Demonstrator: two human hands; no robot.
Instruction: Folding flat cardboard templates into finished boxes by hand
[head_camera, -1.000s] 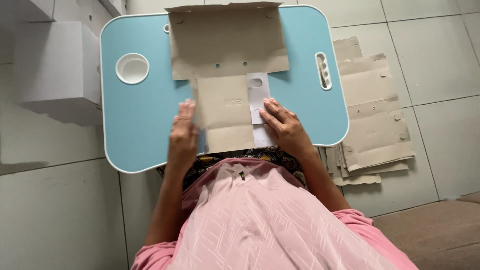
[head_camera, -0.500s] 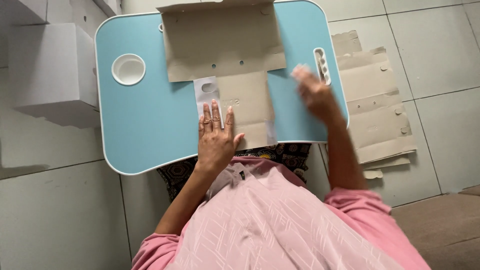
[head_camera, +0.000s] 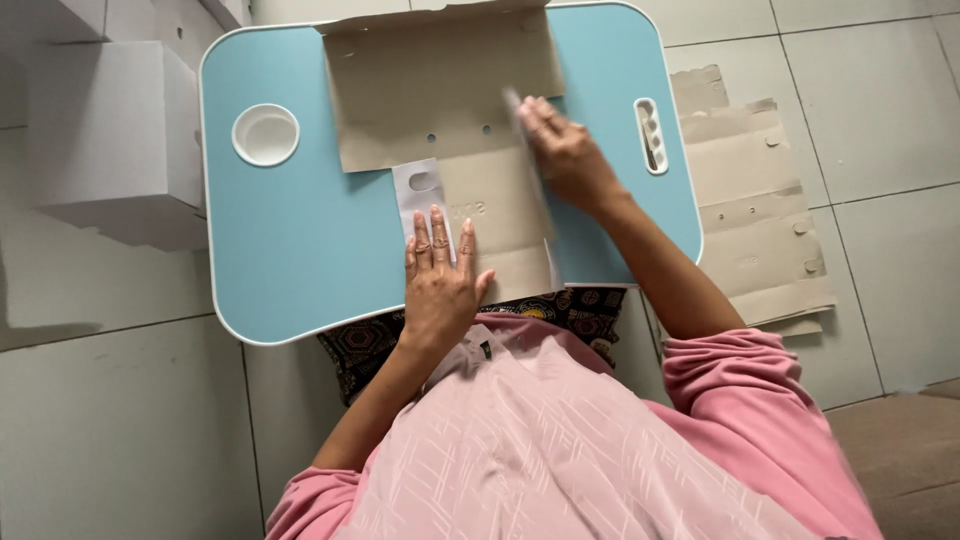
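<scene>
From my head camera: a second ago both my hands pressed the narrow lower panel of the cardboard sheet (head_camera: 450, 110). Now my left hand (head_camera: 440, 275) lies flat, fingers spread, pinning that panel and the white flap (head_camera: 420, 195) to the bench (head_camera: 290, 240). My right hand (head_camera: 565, 150) has moved up along the right crease, fingers closed on the raised flap edge, so the fold has begun on that side.

The sheet overhangs the bench's far edge. Blue surface lies open left, by the cup recess (head_camera: 265, 135); the slot (head_camera: 650, 135) sits just right of my right hand. Flat cardboard (head_camera: 750, 220) lies on the floor right, a white box (head_camera: 110, 140) left.
</scene>
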